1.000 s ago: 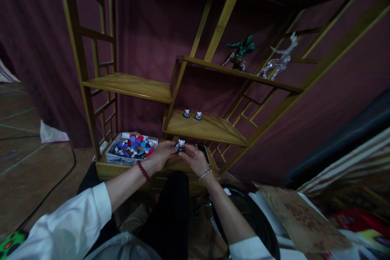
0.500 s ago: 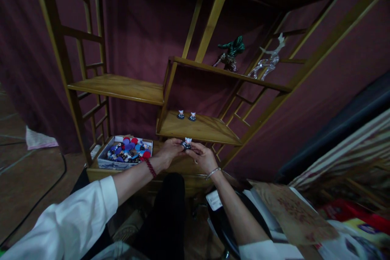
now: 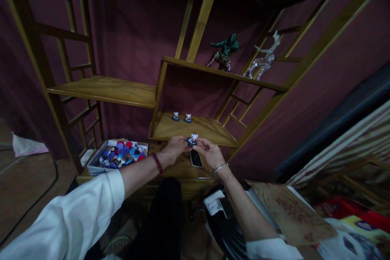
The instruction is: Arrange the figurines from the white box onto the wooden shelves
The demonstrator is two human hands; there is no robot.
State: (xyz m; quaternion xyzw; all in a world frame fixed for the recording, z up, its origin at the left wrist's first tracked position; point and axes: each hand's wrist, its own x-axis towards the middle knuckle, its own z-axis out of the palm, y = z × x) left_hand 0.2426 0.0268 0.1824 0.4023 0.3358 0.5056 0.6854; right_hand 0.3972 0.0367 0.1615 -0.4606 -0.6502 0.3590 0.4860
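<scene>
By the lower shelf (image 3: 213, 128), the left hand (image 3: 176, 147) and right hand (image 3: 211, 155) — pinching from either side — hold one small figurine (image 3: 192, 140); two similar figurines (image 3: 188, 118) already stand there; many colourful pieces (image 3: 123, 151) remain in the box (image 3: 93, 169).

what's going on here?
A person holds a small cat-eared figurine by its dark base between the fingers of the left hand and right hand, in front of a wooden shelf. Two similar figurines stand side by side on that shelf. On the lower board are an open box of colorful small pieces, to the left, and a phone near the hands.
</scene>
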